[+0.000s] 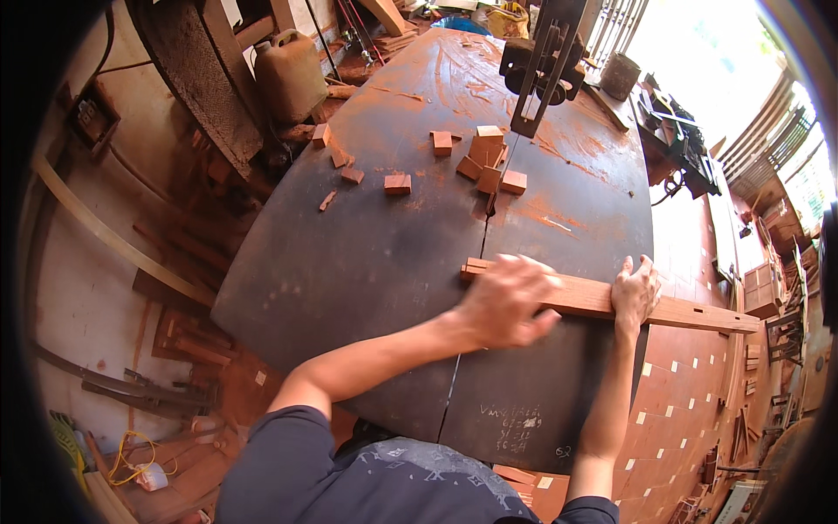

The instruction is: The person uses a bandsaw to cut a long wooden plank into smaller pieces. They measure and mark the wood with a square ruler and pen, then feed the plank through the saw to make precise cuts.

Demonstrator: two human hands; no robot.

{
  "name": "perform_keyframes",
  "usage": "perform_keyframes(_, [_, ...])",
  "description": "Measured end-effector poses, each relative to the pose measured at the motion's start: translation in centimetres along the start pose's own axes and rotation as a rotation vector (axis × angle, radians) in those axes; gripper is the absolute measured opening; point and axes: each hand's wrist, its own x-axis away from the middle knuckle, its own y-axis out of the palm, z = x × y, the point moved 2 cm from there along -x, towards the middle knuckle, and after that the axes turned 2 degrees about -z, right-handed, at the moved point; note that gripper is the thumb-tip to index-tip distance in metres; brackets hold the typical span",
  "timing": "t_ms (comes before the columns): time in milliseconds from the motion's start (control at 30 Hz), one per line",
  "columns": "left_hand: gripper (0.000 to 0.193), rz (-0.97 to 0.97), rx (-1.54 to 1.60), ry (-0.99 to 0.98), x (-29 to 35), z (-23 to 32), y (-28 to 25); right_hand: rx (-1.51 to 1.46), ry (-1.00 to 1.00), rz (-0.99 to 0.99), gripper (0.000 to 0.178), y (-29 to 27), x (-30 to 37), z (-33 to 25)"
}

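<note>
On the near side of the black blade guide, a wooden bar is laid across the dark surface, its right end overhanging the edge. The bar is gripped by the right hand, fingers curled over it. Its left part is partly covered by the blurred left hand, fingers loosely bent; whether anything is held cannot be told. Wooden blocks are scattered near the guide.

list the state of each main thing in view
dark table, partly covered in sawdust
wooden beam, lying across the table, right end past its edge
left hand, over the beam, blurred
right hand, on the beam
wood blocks, loose, some heaped
jerrycan, upright
</note>
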Motion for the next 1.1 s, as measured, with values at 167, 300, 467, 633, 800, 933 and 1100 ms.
perform_keyframes(167, [0.031, 0.179, -0.49, -0.319, 2.0, -14.5, -11.1, -0.018, 0.005, 0.007, 0.049, -0.5, 0.2, -0.4])
perform_keyframes(300, [0.034, -0.17, -0.242, -0.535, 5.0, -23.9, -13.9, -0.005, 0.015, -0.005, 0.05, -0.3, 0.2, -1.0])
perform_keyframes(467, [0.027, -0.234, 0.015, -0.399, 2.7, -23.9, -11.2, -0.013, 0.033, -0.021, 0.051, -0.2, -0.1, -0.3])
perform_keyframes(633, [0.025, -0.424, 0.272, -0.179, -1.3, -24.3, -5.6, -0.015, 0.029, -0.014, 0.05, -0.4, 0.1, -0.5])
perform_keyframes(800, [0.024, -0.036, 0.005, -0.45, -2.5, -27.2, -3.8, -0.027, 0.019, -0.007, 0.05, 0.2, -0.4, -0.1])
perform_keyframes(933, [0.024, -0.213, 0.387, -0.42, -0.3, -27.1, -5.4, -0.021, 0.02, 0.007, 0.051, 0.0, -0.1, -0.2])
perform_keyframes(1100, [0.028, -0.483, 0.466, -0.31, -0.7, -23.5, -6.2, -0.015, 0.025, 0.001, 0.052, 0.3, -0.2, 0.2])
